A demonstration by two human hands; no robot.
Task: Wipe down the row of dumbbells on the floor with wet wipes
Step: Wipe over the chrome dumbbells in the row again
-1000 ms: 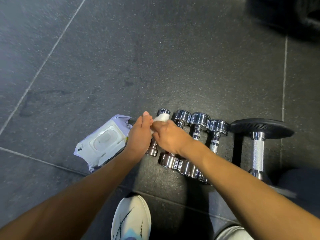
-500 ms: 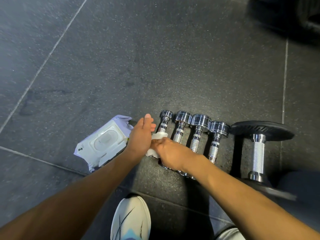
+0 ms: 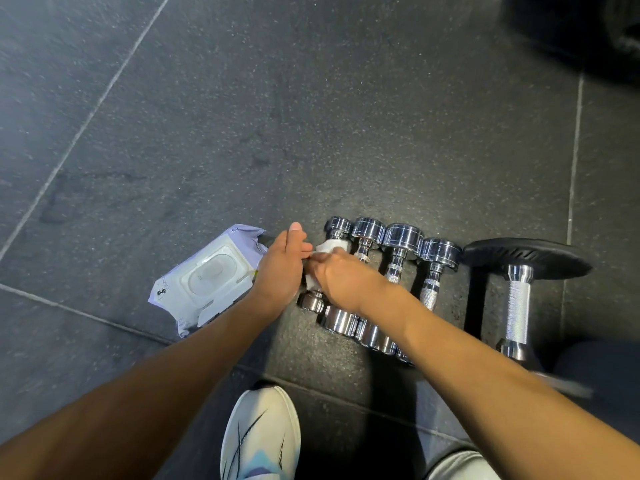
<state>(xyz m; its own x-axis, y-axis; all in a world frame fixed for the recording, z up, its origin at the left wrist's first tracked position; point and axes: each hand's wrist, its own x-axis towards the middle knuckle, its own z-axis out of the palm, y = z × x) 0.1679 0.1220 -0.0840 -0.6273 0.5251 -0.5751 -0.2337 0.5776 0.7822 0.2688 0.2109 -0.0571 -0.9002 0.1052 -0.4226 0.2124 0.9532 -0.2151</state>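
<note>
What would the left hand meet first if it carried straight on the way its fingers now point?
Probably nothing but bare floor: the left hand points away from the person, its line passing just left of the far head of the smallest dumbbell. Depth is hard to judge in this one view.

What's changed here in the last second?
The right hand slid the wipe down the handle of the smallest dumbbell toward the person, then back up near its far head. The left hand stayed beside it; other dumbbells and the wipes pack stayed put.

The right hand and wet wipe hide the smallest dumbbell handle.
</note>
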